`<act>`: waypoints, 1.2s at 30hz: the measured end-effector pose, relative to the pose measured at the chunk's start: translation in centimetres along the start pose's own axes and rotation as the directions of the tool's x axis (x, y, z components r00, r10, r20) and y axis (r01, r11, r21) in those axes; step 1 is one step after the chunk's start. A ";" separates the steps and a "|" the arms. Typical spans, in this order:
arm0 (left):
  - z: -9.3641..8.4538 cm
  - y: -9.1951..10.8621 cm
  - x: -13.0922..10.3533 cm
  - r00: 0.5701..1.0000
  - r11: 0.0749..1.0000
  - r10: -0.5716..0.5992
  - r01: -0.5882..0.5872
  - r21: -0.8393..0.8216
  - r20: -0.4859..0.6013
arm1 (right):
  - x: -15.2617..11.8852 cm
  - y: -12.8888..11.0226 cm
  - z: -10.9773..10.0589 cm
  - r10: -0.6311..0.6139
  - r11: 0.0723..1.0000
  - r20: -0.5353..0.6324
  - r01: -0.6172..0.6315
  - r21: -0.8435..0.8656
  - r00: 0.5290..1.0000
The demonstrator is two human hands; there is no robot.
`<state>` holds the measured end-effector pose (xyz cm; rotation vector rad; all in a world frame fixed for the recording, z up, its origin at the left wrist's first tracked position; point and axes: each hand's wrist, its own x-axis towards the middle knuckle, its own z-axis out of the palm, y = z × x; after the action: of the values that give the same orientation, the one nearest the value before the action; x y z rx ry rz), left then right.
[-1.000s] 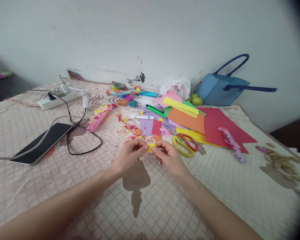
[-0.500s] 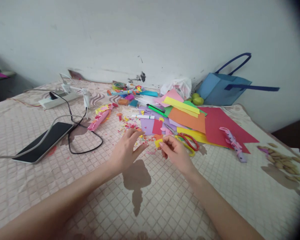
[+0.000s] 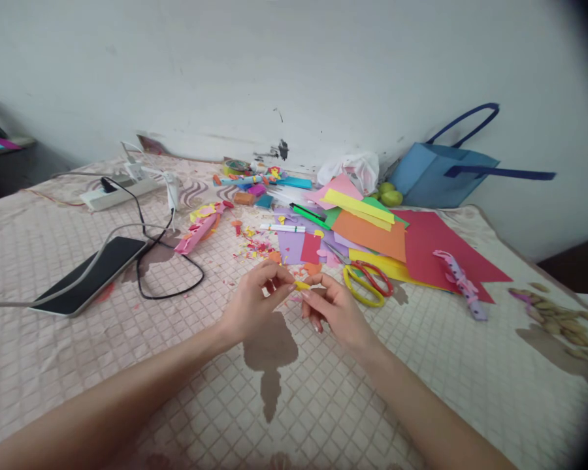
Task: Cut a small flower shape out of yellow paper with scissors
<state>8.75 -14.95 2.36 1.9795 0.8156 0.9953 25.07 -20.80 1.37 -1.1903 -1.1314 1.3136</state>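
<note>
A small yellow paper piece (image 3: 301, 286) is held between the fingertips of both hands, above the quilted cloth. My left hand (image 3: 257, 297) pinches its left end; my right hand (image 3: 336, 307) has thumb and forefinger at its right end. Just right of my right hand lie scissors (image 3: 365, 287) with red and yellow handles, blades toward the paper pile. Behind the hands, colourful paper scraps (image 3: 257, 247) are scattered beside a purple sheet (image 3: 289, 248) with a red rectangle (image 3: 310, 248) on it. A white marker (image 3: 283, 228) and a green cutter (image 3: 310, 215) lie farther back.
A black tablet (image 3: 91, 274) and looping cables lie left, near a power strip (image 3: 120, 194). Pink folded paper (image 3: 199, 232) is left of the scraps. Orange (image 3: 370, 233) and red sheets (image 3: 441, 248) spread right, with a blue bag (image 3: 441, 173) behind.
My left hand has moved right and closed its fingers onto the yellow piece, which was in my right hand alone. The piece now shows narrower, and more of the scissors' handles is visible.
</note>
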 end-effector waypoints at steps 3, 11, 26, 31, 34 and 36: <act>0.1 0.1 -0.1 1.000 1.000 0.016 -0.016 0.018 -0.013 | -0.1 0.0 0.1 -0.100 0.995 -0.049 0.100 -0.011 0.994; 0.7 -0.1 -0.3 0.990 0.967 -0.096 0.118 -0.228 0.104 | -0.3 0.4 0.0 -0.461 0.820 -0.095 0.383 -0.426 0.882; 1.2 -1.1 -0.4 0.986 0.942 -0.120 0.151 -0.301 0.119 | -0.1 0.5 0.0 -0.571 0.702 -0.064 0.446 -0.555 0.818; 1.1 -0.7 -0.2 0.991 0.947 -0.107 0.125 -0.295 0.077 | 0.0 0.7 -0.1 -0.546 0.741 -0.079 0.437 -0.509 0.834; 1.0 -0.3 -0.2 0.993 0.946 -0.104 0.114 -0.304 0.049 | 0.1 0.8 -0.1 -0.500 0.799 -0.107 0.410 -0.441 0.859; 0.9 -0.2 -0.2 0.994 0.946 -0.096 0.108 -0.306 0.055 | 0.1 0.7 -0.1 -0.480 0.818 -0.109 0.399 -0.414 0.871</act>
<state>9.38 -15.30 1.73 1.6669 0.6870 0.9569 25.07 -20.75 0.66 -1.2068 -1.4414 0.6095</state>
